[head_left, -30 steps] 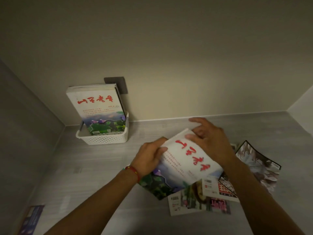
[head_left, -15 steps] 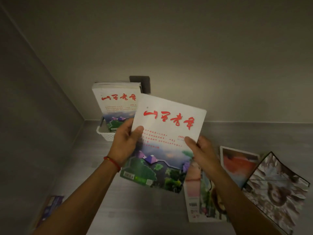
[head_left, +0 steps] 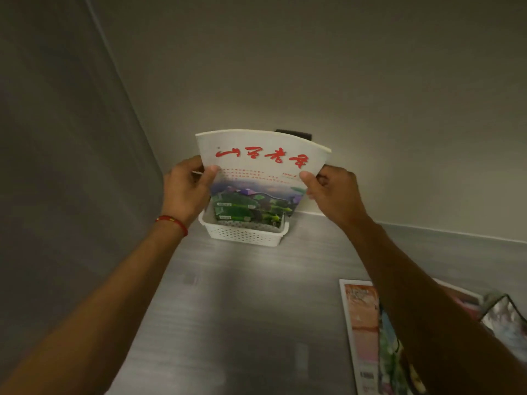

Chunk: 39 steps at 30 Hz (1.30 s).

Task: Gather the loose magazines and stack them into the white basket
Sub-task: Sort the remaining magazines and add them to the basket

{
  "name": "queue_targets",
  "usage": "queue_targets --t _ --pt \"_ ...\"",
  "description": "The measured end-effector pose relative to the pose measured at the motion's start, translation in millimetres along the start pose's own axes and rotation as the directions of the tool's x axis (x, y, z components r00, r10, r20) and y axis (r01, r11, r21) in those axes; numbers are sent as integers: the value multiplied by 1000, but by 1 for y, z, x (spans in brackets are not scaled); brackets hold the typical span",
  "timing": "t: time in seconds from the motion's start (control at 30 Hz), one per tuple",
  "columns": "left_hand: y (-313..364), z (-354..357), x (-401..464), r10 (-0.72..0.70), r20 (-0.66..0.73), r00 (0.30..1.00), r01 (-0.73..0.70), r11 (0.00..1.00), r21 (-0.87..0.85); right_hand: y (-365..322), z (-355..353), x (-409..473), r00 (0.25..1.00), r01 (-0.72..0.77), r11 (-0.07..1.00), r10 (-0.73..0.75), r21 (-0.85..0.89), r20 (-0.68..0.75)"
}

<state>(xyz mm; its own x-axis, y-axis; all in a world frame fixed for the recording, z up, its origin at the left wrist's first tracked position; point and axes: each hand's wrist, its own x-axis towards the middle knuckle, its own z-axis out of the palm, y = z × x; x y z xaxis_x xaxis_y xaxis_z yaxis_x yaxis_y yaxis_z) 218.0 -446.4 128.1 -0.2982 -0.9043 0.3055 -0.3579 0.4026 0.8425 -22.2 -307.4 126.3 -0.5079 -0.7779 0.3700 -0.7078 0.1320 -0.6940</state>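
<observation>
Red thread circles the left wrist; above it the left hand (head_left: pixel 186 189) forms a grip on the left edge of the magazine (head_left: pixel 262 169), thumb on the front cover and fingers hidden behind. The magazine stands upright with its lower edge inside the white basket (head_left: pixel 242 233), in front of other copies already standing there. It bows toward the camera between the two grips, so it appears light, thin and flexible; holding both side edges near mid-height keeps it from folding. Its glossy cover may slide under a loose pinch. The right hand (head_left: pixel 332 192) pinches the right edge likewise, thumb in front. The basket sits on the grey surface (head_left: pixel 242 309) against the rear wall, directly below both hands. At lower right, loose magazines (head_left: pixel 362 323) lie flat on the surface, partly covered by the right forearm, well apart from the basket.
</observation>
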Motion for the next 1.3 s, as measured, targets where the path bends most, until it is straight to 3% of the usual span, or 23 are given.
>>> queue_targets --t 0.13,0.37,0.6,0.9,1.2,1.3 --pt "-26 2 21 -136 7 991 136 986 -95 4 33 18 998 -31 1000 31 -5 50" --pt "-68 19 36 -219 72 973 225 969 -102 25 73 28 990 -96 993 102 -62 102" --pt "-64 42 54 -301 81 950 310 937 -159 41 85 36 960 -279 959 280 -58 14" --pt "-90 53 46 -397 56 916 400 914 -71 40 98 31 939 -322 931 337 -170 71" --pt "-96 63 30 -474 150 868 489 868 -87 53 60 -17 946 -293 955 297 -46 127" --pt "-85 66 -7 -402 5 916 400 909 -115 85 26 -65 937 -327 944 330 -47 115"
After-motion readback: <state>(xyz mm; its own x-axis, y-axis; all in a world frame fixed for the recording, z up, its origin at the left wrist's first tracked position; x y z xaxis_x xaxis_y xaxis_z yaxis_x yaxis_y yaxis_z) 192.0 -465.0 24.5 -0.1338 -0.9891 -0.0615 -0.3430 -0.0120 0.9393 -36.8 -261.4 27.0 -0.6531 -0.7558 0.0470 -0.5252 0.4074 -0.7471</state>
